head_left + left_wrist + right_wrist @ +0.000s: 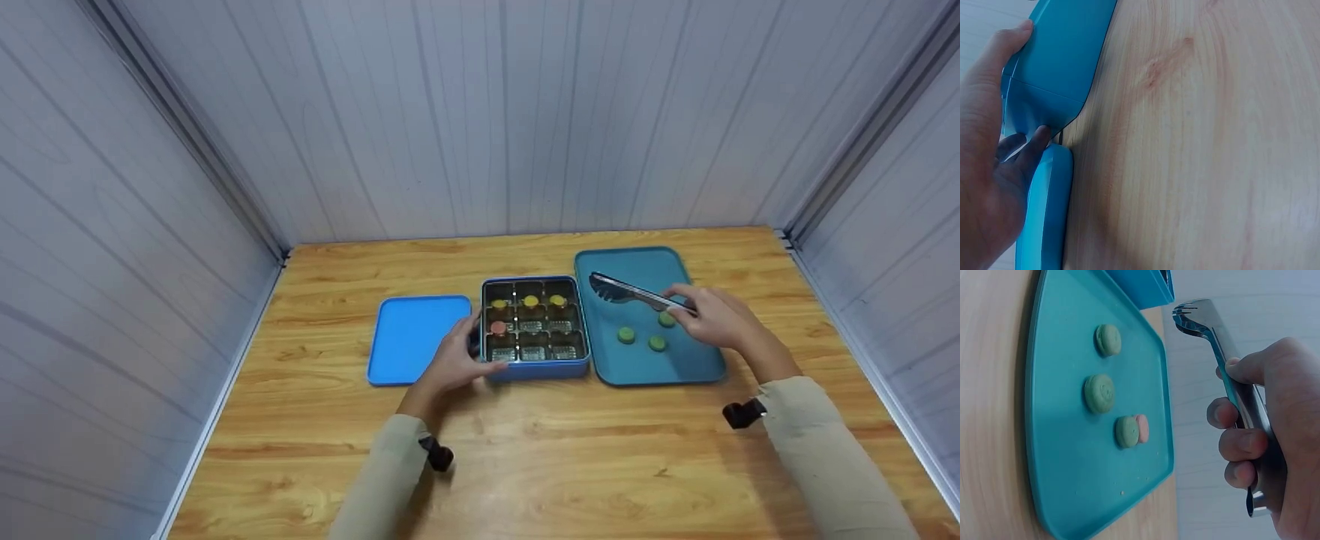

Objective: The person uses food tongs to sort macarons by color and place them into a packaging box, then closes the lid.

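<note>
My left hand (459, 358) grips the near left corner of a blue box (540, 370), thumb along the front and fingers at the left side. Clear dividers split the box into small compartments. Three yellow macarons (531, 301) sit in the back row and a pink macaron (499, 328) in the left of the middle row. My right hand (716, 321) holds metal serving tongs (1249, 405) above a teal tray (637, 367), their tips pointing left with nothing between them. On the tray lie three green macarons (1099, 394) and another pink macaron (1142, 428), beside one green.
A bright blue lid (416, 341) lies flat on the wooden table (525, 465), left of the box. The tray stands close against the box's right side. Pale panel walls (465, 112) close off the back and both sides.
</note>
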The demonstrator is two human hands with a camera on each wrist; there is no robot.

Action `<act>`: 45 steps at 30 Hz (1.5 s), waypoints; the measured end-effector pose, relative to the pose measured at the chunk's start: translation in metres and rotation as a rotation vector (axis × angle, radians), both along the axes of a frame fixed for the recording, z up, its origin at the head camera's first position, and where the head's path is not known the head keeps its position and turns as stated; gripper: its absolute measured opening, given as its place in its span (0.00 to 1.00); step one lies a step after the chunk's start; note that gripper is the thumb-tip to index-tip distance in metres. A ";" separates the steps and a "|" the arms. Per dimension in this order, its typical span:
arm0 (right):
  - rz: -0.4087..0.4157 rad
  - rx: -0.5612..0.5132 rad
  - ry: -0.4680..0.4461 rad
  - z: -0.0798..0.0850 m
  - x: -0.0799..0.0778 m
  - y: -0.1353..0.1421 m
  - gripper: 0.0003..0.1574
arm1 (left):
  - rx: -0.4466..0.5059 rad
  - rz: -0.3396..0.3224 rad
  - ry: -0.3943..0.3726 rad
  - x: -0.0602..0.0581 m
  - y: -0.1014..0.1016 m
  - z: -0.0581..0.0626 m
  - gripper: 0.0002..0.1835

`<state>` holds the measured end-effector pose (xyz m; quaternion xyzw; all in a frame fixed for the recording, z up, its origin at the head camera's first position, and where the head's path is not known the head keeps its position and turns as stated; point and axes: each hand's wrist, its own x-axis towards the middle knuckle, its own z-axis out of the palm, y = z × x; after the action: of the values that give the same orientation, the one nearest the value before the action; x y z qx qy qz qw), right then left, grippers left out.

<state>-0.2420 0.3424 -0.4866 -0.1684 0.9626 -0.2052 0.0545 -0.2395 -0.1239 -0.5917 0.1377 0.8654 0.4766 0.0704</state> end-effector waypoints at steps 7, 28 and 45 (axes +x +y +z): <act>0.010 -0.015 -0.005 0.003 -0.003 -0.011 0.22 | 0.006 -0.019 0.013 -0.008 -0.004 -0.013 0.71; 0.104 -0.029 0.041 0.002 -0.008 -0.051 0.23 | -0.002 -0.022 0.022 -0.001 0.001 -0.001 0.68; 0.149 -0.040 0.051 -0.001 -0.009 -0.086 0.22 | 0.021 -0.022 -0.001 0.000 0.002 0.000 0.67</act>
<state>-0.2509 0.2561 -0.4875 -0.2460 0.9441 -0.2154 0.0416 -0.2397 -0.1215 -0.5914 0.1480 0.8587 0.4850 0.0747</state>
